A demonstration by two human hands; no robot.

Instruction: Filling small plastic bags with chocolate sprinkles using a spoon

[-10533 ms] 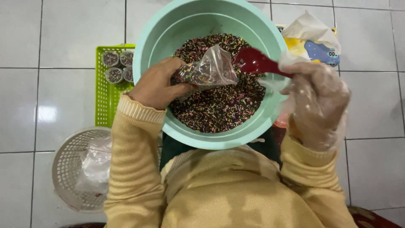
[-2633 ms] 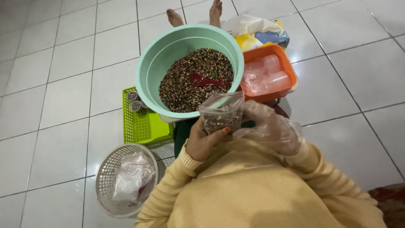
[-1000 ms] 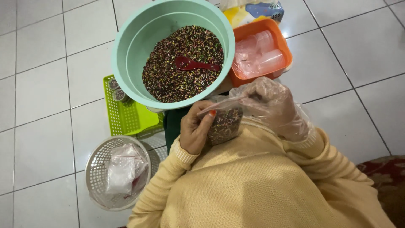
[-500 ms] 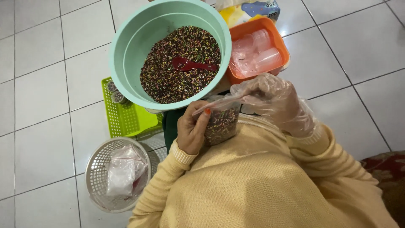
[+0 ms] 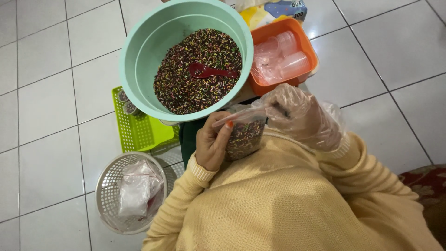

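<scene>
Several baskets (image 5: pixel 139 135) crowd the white tiled floor (image 5: pixel 51 107)

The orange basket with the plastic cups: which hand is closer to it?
Right. The gloved right hand sits just below the orange basket, pinching the bag; the bare left hand holds the bag farther away.
</scene>
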